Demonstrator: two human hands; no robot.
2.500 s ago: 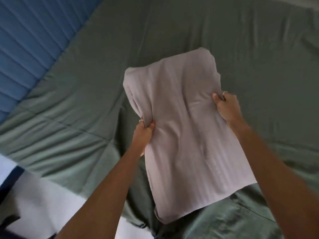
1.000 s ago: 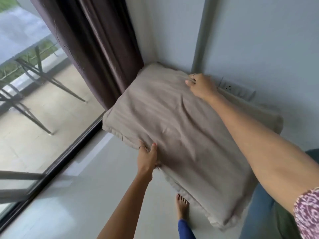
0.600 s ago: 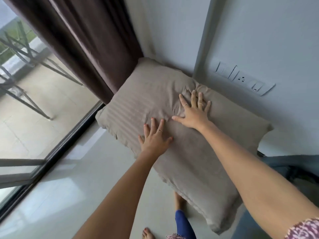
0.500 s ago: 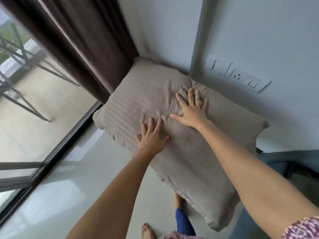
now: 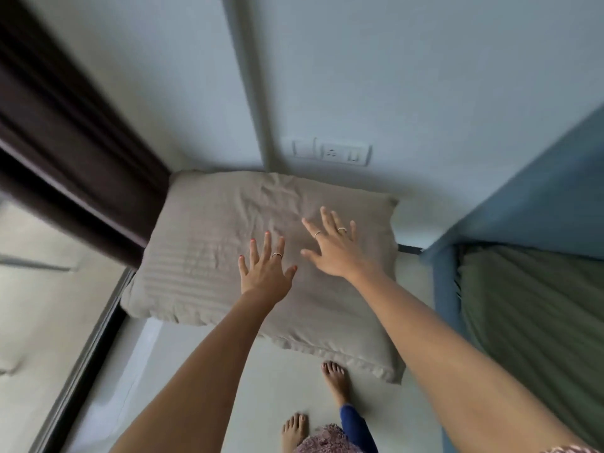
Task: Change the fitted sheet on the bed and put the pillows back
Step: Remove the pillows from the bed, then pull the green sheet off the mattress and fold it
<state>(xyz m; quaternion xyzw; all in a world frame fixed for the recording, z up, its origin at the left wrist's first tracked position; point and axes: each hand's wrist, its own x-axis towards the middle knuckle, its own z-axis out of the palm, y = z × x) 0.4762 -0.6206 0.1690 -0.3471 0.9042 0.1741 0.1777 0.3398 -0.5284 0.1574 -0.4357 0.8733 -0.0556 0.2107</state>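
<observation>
A beige striped pillow (image 5: 209, 256) lies on the pale floor in the room's corner, against the wall and beside the dark curtain. My left hand (image 5: 265, 269) hovers over its middle with fingers spread, holding nothing. My right hand (image 5: 333, 250) is also open and flat just above the pillow's right half. Whether either palm touches the fabric is unclear. At the right, the bed with its green fitted sheet (image 5: 536, 322) shows behind the blue bed frame (image 5: 444, 289).
A dark brown curtain (image 5: 65, 152) hangs at the left over a glass sliding door (image 5: 39, 305). A wall socket panel (image 5: 331, 152) sits above the pillow. My bare feet (image 5: 333, 384) stand on the floor just in front of the pillow.
I carried the pillow from the bed to the floor corner and set it down. Since half a second ago both hands have pulled back from pressing it, and the view has swung right towards the bed.
</observation>
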